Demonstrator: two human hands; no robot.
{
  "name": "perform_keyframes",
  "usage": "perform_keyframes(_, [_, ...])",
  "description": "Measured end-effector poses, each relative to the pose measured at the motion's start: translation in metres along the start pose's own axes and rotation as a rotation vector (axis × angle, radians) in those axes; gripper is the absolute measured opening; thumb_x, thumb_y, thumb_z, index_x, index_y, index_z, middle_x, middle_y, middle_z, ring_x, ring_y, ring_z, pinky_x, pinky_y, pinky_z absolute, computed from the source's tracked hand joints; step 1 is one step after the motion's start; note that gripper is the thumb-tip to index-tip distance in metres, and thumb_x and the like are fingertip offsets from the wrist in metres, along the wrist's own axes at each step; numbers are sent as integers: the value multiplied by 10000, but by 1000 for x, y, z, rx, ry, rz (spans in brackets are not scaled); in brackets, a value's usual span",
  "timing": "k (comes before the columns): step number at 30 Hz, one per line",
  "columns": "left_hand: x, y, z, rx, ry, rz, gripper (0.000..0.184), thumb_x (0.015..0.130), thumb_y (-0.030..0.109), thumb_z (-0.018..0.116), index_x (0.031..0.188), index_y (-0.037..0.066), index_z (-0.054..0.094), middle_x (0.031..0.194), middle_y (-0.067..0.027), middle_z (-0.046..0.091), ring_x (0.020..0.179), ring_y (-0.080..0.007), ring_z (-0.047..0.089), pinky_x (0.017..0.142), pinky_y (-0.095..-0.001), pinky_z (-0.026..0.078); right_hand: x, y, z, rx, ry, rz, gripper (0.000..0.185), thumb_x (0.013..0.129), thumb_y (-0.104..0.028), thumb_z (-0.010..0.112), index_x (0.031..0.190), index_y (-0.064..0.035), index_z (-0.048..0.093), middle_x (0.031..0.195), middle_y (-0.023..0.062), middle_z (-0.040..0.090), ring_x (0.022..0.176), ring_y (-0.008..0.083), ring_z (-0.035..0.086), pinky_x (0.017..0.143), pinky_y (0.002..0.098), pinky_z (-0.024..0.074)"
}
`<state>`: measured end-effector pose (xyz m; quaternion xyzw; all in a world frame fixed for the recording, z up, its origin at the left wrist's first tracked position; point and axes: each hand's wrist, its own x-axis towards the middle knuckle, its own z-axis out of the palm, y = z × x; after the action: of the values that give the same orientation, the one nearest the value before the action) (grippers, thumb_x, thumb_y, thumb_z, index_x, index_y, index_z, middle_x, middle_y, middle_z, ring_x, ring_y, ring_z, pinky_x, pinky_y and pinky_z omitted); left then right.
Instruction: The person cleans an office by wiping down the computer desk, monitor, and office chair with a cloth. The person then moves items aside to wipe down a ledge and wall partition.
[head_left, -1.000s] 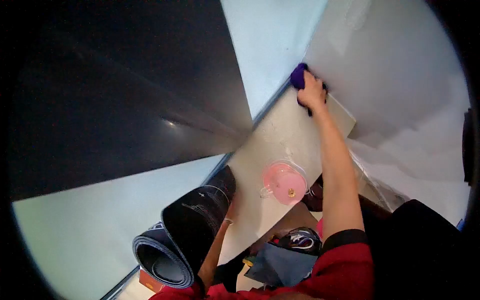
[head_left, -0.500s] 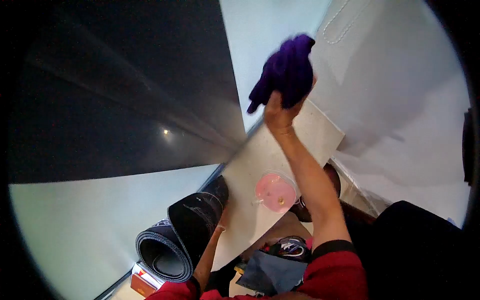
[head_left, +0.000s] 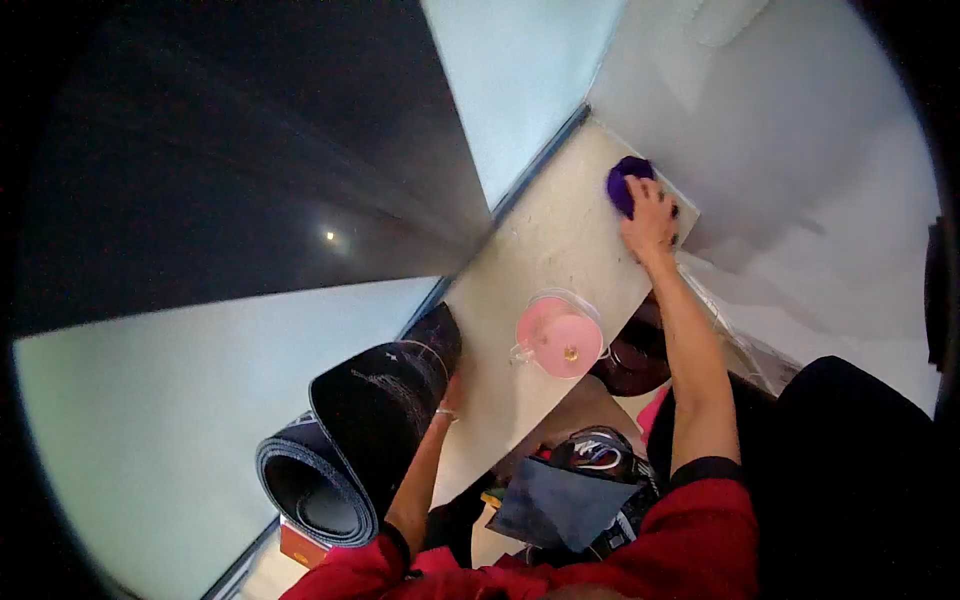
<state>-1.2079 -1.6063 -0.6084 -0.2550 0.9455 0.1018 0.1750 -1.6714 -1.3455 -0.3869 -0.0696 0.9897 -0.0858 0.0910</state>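
Note:
A bunched purple cloth (head_left: 628,188) lies under the fingers of my right hand (head_left: 651,222), pressed on the pale ledge (head_left: 530,230) close to its far right end. My left hand (head_left: 452,397) is at the side of a rolled black mat (head_left: 385,405), which hides most of its fingers; whether it grips the mat is not visible. The mat leans over the ledge's left part, its coiled end towards me. Between my two hands a pink round container (head_left: 560,338) with a clear rim stands on the ledge.
A large dark panel (head_left: 250,170) covers the upper left, beside pale glass (head_left: 515,90). A white wall (head_left: 800,180) rises at the right. Below the ledge are a grey cloth-like item (head_left: 560,505), a bag with white cords (head_left: 600,455) and a dark red rounded object (head_left: 640,355).
My right hand first lifted the purple cloth off the far corner, then brought it down on the ledge, nearer the right edge. The left hand stays beside the mat.

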Motion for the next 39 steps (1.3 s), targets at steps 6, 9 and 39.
perform_keyframes(6, [10, 32, -52, -91, -5, -301, 531, 950, 398, 416, 1426, 162, 415, 1455, -129, 420, 1310, -392, 404, 1110, -461, 277, -9, -4, -10, 369, 141, -325, 559, 700, -44, 584, 1241, -183, 581, 1212, 46, 574, 1093, 337, 524, 955, 417, 447])
perform_keyframes(9, [-2, 34, -68, -150, -195, -160, 536, 921, 469, 466, 1359, 162, 511, 1435, -133, 444, 1307, -400, 404, 1096, -476, 287, -9, 46, -11, 106, 284, -129, 598, 748, -80, 611, 1332, -164, 511, 1280, 94, 506, 1133, 364, 478, 935, 489, 445])
perform_keyframes(39, [16, 264, -307, -598, 205, 458, 626, 568, 333, 827, 1111, 122, 596, 1082, -101, 599, 955, -300, 614, 786, -396, 518, -90, 13, 17, 147, 12, -139, 650, 752, -139, 645, 1367, -264, 475, 1331, 51, 409, 1175, 353, 431, 934, 511, 460])
